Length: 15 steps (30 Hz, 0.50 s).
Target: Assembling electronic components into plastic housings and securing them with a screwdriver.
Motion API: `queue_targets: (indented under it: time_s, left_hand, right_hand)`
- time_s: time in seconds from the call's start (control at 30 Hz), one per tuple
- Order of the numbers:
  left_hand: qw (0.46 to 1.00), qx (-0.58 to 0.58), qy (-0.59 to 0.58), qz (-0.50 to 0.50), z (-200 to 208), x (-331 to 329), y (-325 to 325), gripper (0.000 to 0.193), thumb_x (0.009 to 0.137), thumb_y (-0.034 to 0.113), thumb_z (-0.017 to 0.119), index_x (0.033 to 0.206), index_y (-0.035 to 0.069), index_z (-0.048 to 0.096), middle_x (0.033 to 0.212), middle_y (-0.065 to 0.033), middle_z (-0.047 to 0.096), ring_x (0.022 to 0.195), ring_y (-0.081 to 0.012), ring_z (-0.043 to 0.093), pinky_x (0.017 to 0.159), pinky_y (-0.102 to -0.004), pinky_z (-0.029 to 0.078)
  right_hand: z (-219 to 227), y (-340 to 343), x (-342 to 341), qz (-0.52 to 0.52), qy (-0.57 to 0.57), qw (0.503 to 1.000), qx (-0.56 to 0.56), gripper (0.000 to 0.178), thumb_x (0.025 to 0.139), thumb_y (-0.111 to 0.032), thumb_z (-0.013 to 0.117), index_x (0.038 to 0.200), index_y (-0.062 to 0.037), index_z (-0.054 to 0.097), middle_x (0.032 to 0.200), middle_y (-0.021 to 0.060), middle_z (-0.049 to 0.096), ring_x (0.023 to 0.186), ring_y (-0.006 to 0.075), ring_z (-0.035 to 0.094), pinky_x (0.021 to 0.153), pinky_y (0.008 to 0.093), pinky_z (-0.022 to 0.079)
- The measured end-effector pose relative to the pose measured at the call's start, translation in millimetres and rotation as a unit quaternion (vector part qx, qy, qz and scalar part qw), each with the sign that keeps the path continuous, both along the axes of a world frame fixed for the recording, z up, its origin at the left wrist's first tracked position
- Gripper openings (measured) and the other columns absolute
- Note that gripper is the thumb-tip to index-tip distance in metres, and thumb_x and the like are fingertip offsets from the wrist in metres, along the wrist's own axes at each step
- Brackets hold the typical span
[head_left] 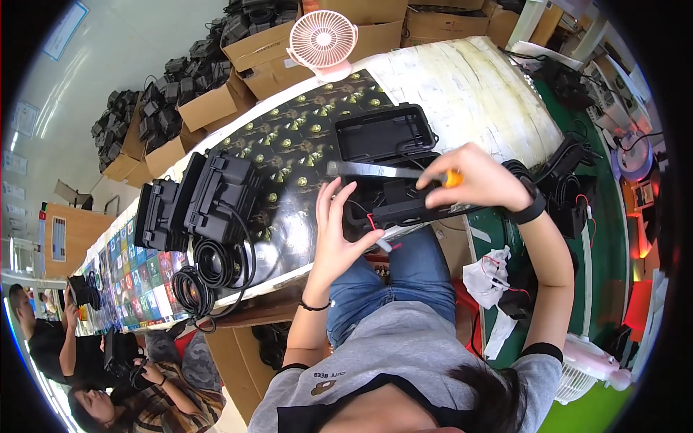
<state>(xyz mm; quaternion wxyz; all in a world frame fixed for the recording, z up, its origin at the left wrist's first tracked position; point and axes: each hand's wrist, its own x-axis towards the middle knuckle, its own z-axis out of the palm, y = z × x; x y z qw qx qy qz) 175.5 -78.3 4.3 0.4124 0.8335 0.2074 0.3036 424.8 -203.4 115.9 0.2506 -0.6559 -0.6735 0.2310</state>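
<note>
A black plastic case (386, 134) lies open on the table in front of me, its lid folded back and its other half (395, 193) nearest my lap. My right hand (473, 177) is closed on a hand tool (375, 171) with a long flat metal blade and an orange handle, held across the case. At the case's left end is my left hand (333, 227), thumb and fingers spread. Close to its thumb are a thin red wire (371, 221) and a small white connector (382, 244). The fingers of my right hand partly cover the case.
Closed black cases (224, 195) with coiled cables (213, 263) stand to the left. A pink fan (323, 43) sits at the table's far edge. Cardboard boxes (213, 105) stand beyond. Wired parts and white paper (486, 278) lie on the green surface at right. Two people work at lower left.
</note>
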Motion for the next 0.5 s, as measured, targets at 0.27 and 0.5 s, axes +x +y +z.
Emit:
queue_targets:
  time_s: [0.27, 0.5]
  left_hand:
    - [0.97, 0.224, 0.014, 0.092, 10.3, 4.4, -10.4, 0.042, 0.063, 0.025, 0.087, 0.101, 0.019, 0.07, 0.15, -0.0162, 0.033, 0.143, -0.0483, 0.011, 0.114, -0.0597, 0.013]
    - [0.978, 0.198, 0.001, 0.058, -0.8, 4.2, -9.7, 0.033, 0.066, 0.022, 0.085, 0.092, 0.014, 0.067, 0.145, -0.0121, 0.043, 0.143, -0.0467, 0.013, 0.114, -0.0594, 0.014]
  right_hand:
    - [-10.0, -15.0, 129.0, -0.406, -0.037, 0.91, 0.071, 0.017, 0.086, -0.019, 0.069, 0.099, -0.0084, 0.073, 0.081, 0.0094, 0.072, 0.077, 0.0166, 0.069, 0.072, 0.028, 0.052]
    - [-20.4, -156.8, 289.4, -0.575, -0.399, 0.714, -0.032, 0.027, 0.086, -0.016, 0.054, 0.108, -0.0193, 0.071, 0.105, 0.0191, 0.068, 0.096, 0.0372, 0.066, 0.085, 0.0456, 0.053]
